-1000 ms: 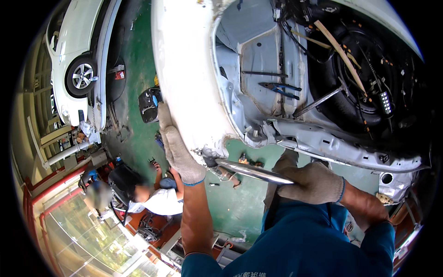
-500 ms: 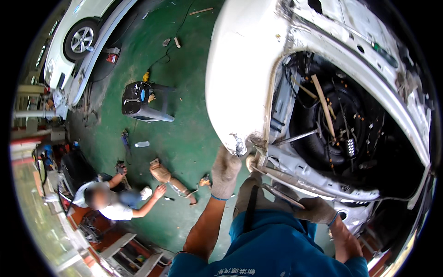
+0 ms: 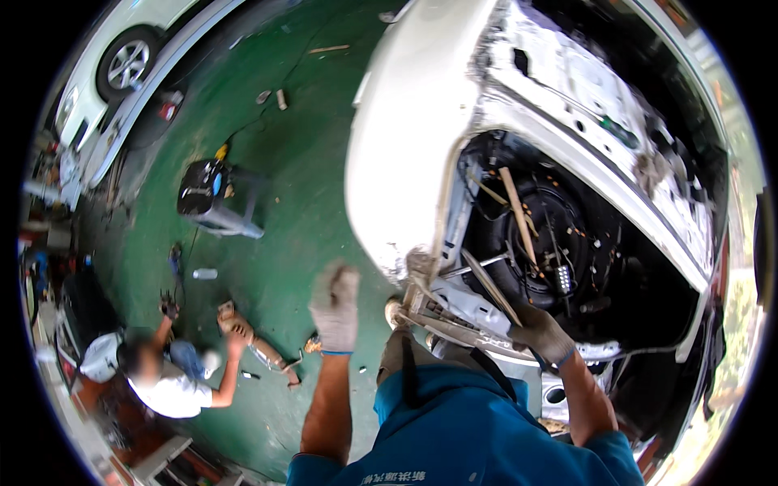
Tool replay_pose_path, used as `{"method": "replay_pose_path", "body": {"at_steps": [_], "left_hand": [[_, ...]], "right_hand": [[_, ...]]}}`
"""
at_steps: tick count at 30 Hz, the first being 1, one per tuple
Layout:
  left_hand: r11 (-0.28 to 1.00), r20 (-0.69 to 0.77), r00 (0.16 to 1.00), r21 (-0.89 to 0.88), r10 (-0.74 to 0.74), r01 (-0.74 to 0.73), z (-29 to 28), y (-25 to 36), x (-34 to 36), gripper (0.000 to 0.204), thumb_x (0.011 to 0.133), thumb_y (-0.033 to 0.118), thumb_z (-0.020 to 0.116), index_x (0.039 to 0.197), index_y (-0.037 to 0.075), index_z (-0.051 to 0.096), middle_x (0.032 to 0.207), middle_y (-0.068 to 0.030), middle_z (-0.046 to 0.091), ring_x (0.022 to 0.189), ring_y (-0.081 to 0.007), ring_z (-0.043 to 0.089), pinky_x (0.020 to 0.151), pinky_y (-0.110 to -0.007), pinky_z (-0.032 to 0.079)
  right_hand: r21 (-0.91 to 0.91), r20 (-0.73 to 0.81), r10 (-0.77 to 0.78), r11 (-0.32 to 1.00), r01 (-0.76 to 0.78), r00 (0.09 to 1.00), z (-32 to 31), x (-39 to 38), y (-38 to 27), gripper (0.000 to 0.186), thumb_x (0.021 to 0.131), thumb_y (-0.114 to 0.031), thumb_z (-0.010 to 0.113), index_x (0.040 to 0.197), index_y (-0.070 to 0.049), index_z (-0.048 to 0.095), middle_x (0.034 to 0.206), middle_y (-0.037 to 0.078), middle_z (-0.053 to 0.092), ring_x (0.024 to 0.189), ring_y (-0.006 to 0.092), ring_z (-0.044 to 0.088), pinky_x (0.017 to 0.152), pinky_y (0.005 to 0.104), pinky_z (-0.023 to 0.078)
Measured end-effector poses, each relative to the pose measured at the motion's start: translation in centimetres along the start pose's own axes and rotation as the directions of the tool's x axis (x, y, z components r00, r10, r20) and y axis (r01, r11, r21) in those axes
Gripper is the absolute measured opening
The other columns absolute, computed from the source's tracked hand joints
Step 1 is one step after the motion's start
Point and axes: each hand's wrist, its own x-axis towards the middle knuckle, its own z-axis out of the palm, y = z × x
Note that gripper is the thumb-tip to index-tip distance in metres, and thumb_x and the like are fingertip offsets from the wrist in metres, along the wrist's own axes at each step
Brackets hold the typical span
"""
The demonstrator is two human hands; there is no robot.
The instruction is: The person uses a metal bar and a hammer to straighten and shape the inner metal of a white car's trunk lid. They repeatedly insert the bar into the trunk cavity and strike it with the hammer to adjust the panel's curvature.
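Note:
My left hand (image 3: 335, 312), in a grey-beige work glove, hangs over the green floor, left of the white car's (image 3: 405, 146) rear corner and apart from it. Its fingers point away from me, a little smeared by motion, and no object shows in them. My right hand (image 3: 545, 334), gloved alike, is closed round a long flat metal bar (image 3: 489, 285). This bar slants away over the rear edge of the car's open trunk (image 3: 559, 235). Bare, scuffed metal shows at the rear corner. A wooden stick (image 3: 519, 212) lies inside the trunk, over a black round well.
A person (image 3: 174, 381) crouches at the left, one hand on a brown tool-like object (image 3: 258, 347). Farther off stands a dark stool (image 3: 212, 194) with things on it. A clear bottle (image 3: 205, 274) and a power tool (image 3: 175, 257) lie on the floor. Another white car (image 3: 109, 61) stands far left.
My left hand has come off the car's rear corner and moved left. My right hand has swung the metal bar from before my body to over the trunk's edge. The crouching person's hand now touches the brown object.

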Motion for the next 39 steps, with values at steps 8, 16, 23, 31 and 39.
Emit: {"method": "replay_pose_path", "body": {"at_steps": [8,16,23,31,39], "left_hand": [[0.629,0.428,0.782,0.468,0.454,-0.621,11.2,18.6,9.1,0.075,0.092,0.036,0.077,0.155,0.008,0.047,0.159,-0.0139,0.048,0.142,-0.0353,0.053,0.116,-0.048,0.043],[0.151,0.599,0.58,0.613,0.552,-0.776,16.3,17.0,14.2,0.072,0.096,0.038,0.072,0.155,0.004,0.048,0.164,-0.0236,0.038,0.15,-0.041,0.041,0.122,-0.049,0.038],[0.379,0.507,0.678,0.574,0.532,-0.726,16.4,15.9,15.5,0.058,0.108,0.022,0.057,0.159,0.002,0.041,0.157,-0.019,0.051,0.145,-0.0286,0.051,0.12,-0.038,0.038],[0.384,0.469,0.7,0.603,0.538,-0.699,17.6,16.7,15.1,0.052,0.104,0.014,0.063,0.153,0.0,0.05,0.147,-0.0239,0.059,0.132,-0.0322,0.063,0.11,-0.039,0.049],[0.533,0.409,0.767,0.554,0.494,-0.639,15.9,15.8,15.7,0.054,0.103,0.017,0.067,0.153,0.003,0.051,0.149,-0.0209,0.059,0.133,-0.026,0.061,0.112,-0.037,0.048]], "right_hand": [[0.026,-0.177,-0.016,0.999,0.021,0.984,1.3,13.4,5.6,0.034,0.093,-0.03,0.065,0.099,0.002,0.07,0.07,0.012,0.067,0.06,0.0236,0.07,0.057,0.0395,0.056],[-0.3,-0.334,-0.028,0.951,-0.078,0.942,3.2,30.6,7.0,0.039,0.09,-0.03,0.064,0.114,-0.002,0.074,0.112,0.027,0.075,0.109,0.0431,0.071,0.095,0.0517,0.057],[-0.435,-0.366,-0.194,0.9,0.017,0.91,1.8,44.0,7.4,0.035,0.09,-0.027,0.058,0.118,-0.006,0.064,0.108,0.024,0.076,0.102,0.0427,0.074,0.088,0.0521,0.06],[-0.301,-0.381,-0.154,0.953,0.035,0.911,3.5,47.9,8.3,0.08,0.081,-0.059,0.077,0.142,-0.012,0.057,0.131,0.025,0.068,0.121,0.0427,0.066,0.1,0.0493,0.054],[-0.285,-0.352,-0.219,0.951,0.119,0.91,2.1,43.4,8.1,0.069,0.089,-0.052,0.071,0.145,-0.013,0.06,0.135,0.027,0.065,0.123,0.0436,0.064,0.1,0.052,0.054]]}}
